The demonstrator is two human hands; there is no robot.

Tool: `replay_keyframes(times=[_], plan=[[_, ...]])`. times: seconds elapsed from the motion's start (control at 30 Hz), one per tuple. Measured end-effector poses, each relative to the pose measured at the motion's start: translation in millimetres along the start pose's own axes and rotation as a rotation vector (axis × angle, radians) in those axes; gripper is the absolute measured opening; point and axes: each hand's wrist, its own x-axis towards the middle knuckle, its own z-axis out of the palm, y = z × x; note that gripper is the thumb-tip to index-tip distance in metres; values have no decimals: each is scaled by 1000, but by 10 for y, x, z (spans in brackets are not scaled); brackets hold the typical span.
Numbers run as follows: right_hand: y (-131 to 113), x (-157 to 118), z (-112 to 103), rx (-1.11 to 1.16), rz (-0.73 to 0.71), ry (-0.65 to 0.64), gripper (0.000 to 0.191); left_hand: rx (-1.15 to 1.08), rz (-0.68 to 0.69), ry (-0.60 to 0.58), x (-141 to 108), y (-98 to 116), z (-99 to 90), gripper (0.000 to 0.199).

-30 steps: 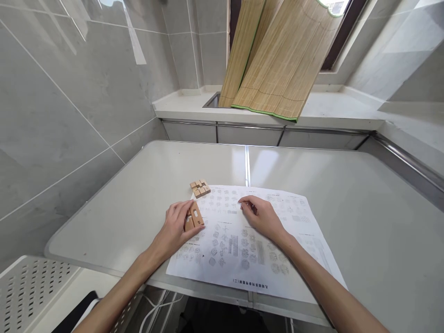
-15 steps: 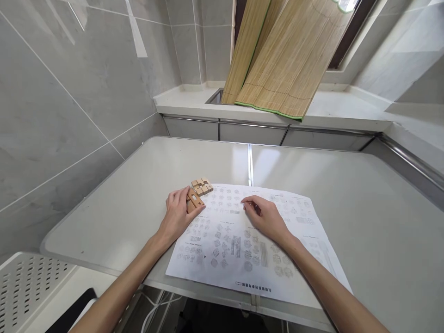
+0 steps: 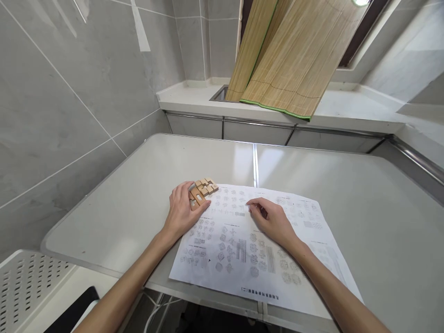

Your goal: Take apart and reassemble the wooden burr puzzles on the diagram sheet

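Note:
My left hand (image 3: 182,208) is curled around brown notched wooden puzzle pieces (image 3: 198,197), its thumb on the near side and its fingers on the far side. These pieces lie flat at the left edge of a printed sheet. Touching or just beyond them is a group of paler notched wooden blocks (image 3: 207,186). Resting on the sheet of paper (image 3: 225,273), my right hand (image 3: 272,219) has curled fingers, thumb and index tips close together, with nothing visible in them. Small line drawings of puzzle shapes cover the sheet.
The paper lies on a pale folding table (image 3: 132,203) with a metal seam (image 3: 255,164) down its middle. Behind it runs a white counter (image 3: 194,104) with a bamboo mat (image 3: 287,69) leaning over a sink. A perforated white panel (image 3: 24,286) and a cable (image 3: 152,314) are at lower left.
The view has shifted slightly. My left hand has moved a little away from me, and the brown pieces now sit closer to the paler blocks. My right hand stays on the paper.

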Motion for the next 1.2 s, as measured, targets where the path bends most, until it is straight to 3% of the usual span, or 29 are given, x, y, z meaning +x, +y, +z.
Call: replay_keyframes(times=[0.27,0.47,0.7,0.83,0.97,1.2], plan=[[26,11,13,5,-20,12,23,-12,-1,-78,336,196,102,62],[36,26,16,7,-33,17,22,10,73,-97,486,127,227,37],[32,34,9,22,-30,14,21,-23,77,-51,521,113,261,33],[33,46,12,16,-34,13,21,-46,144,-48,469,297,283,28],[23,58,4,44,-21,22,21,-117,214,-98,392,545,368,36],[18,81,-39,155,100,173,19,-264,418,-232,284,802,577,52]])
